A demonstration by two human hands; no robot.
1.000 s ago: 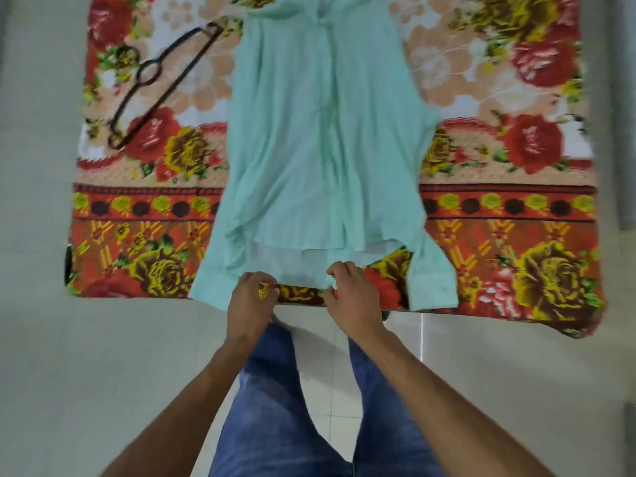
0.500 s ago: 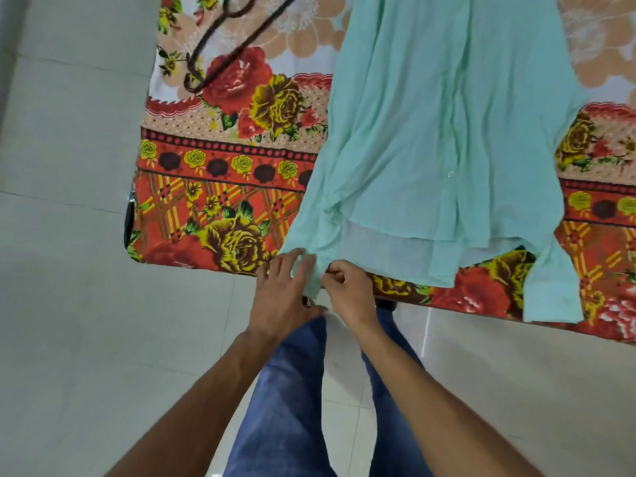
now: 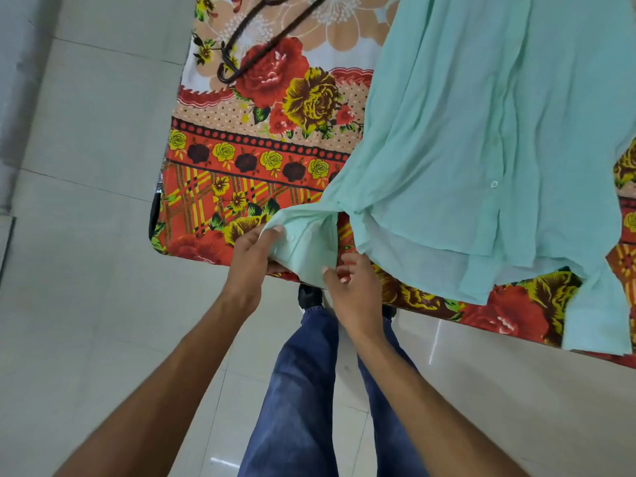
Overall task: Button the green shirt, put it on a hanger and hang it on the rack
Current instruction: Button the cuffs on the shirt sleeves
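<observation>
The pale green shirt (image 3: 475, 139) lies spread on a floral cloth over a table, its hem toward me. Its left sleeve cuff (image 3: 306, 249) is pulled off the table's near edge. My left hand (image 3: 251, 259) grips the cuff from the left, thumb on top near a small button. My right hand (image 3: 354, 287) pinches the cuff's lower right corner with curled fingers. A dark hanger (image 3: 261, 39) lies on the cloth at the far left, partly cut off by the top of the frame.
The floral cloth (image 3: 247, 173) covers the table, whose near edge runs in front of my legs. The shirt's other sleeve (image 3: 599, 325) hangs over that edge at the right. Pale tiled floor (image 3: 86, 270) lies to the left and below.
Both hands left the shirt's hem and moved left to the sleeve cuff, then lifted and spread it. My view shifted left and closer.
</observation>
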